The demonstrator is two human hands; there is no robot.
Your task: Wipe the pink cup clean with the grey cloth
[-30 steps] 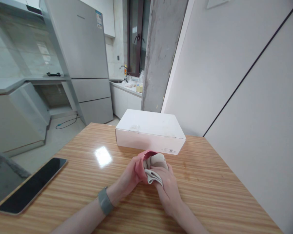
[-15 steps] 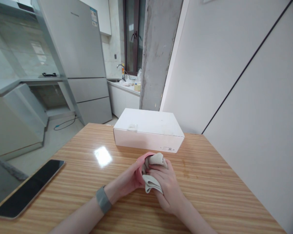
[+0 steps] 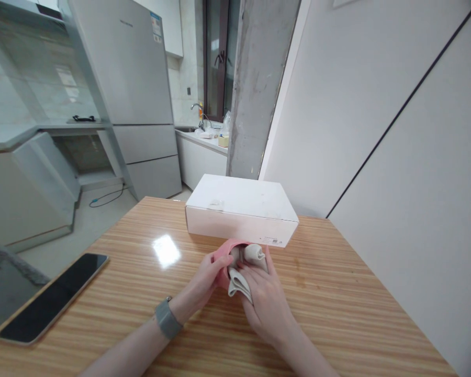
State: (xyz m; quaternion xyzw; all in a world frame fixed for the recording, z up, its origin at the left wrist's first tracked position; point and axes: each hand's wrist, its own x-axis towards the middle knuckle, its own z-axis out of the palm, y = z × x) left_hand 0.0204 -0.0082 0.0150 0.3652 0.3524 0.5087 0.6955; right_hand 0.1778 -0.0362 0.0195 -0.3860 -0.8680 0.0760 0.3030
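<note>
Head view: left hand (image 3: 203, 278) and right hand (image 3: 265, 305) curled close together, pinching folded beige-and-pink cloth (image 3: 238, 283) between them, just front of white cardboard box (image 3: 241, 210); smartphone (image 3: 53, 298) well left.

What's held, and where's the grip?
A bunched pink-and-grey soft cloth, held in both hands: left hand on its pink side, right hand on its grey folds.

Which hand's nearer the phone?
Left. The left hand is closer, to the right of the phone and not touching it; the right hand is farther right.
</note>
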